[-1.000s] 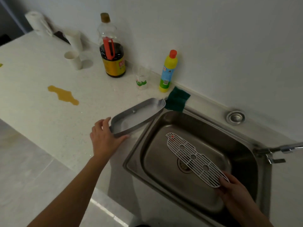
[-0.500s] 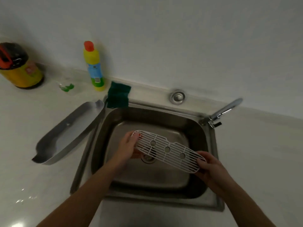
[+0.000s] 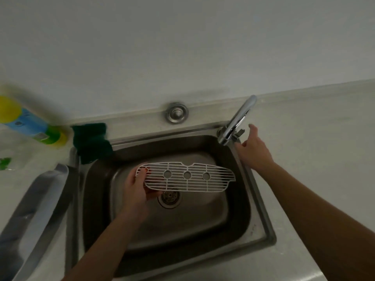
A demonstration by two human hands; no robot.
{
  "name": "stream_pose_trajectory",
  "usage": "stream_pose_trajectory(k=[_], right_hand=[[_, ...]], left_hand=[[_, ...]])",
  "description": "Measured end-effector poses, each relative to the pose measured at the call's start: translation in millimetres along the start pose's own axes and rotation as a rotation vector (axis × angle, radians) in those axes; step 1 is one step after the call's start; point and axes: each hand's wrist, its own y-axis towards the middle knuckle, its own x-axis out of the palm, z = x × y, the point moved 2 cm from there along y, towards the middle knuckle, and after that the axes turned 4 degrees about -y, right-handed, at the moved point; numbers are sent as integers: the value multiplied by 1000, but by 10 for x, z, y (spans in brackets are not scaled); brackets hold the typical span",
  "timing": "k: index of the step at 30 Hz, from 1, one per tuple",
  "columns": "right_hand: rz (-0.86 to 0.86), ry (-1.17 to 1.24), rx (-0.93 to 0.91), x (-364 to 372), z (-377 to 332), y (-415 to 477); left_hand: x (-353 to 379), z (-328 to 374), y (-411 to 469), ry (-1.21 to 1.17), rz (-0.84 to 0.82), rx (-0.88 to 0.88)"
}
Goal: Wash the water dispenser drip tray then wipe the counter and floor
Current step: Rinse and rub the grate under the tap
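Over the steel sink (image 3: 261,226), the right hand (image 3: 254,152) has let go of the white grille (image 3: 187,178) and reaches, fingers spread and empty, for the tap (image 3: 236,122); the left hand (image 3: 138,186) alone pinches its end. Rinsing looks imminent.

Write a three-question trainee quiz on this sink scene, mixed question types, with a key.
1. True or false: the right hand is holding the white grate.
2. Multiple choice: where is the grate? A) flat on the counter B) held over the sink by the left hand C) inside the metal tray
3. Fill in: the right hand is open and reaching for the ____ at the sink's back right corner.

Key:
1. False; only the left hand grips it, at its left end.
2. B
3. Tap
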Motion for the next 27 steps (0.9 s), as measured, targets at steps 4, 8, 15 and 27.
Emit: stream_pose_trajectory(k=[4, 8, 15, 27], right_hand=[[-17, -190, 92, 89, 55, 267], [132, -108, -6, 178, 140, 211], [155, -56, -129, 288, 70, 96], [-231, 431, 322, 429, 268, -521]], left_hand=[[55, 28, 45, 27, 6, 37], [85, 64, 80, 41, 10, 54], [141, 91, 91, 19, 43, 57], [291, 116, 57, -27, -49, 34]])
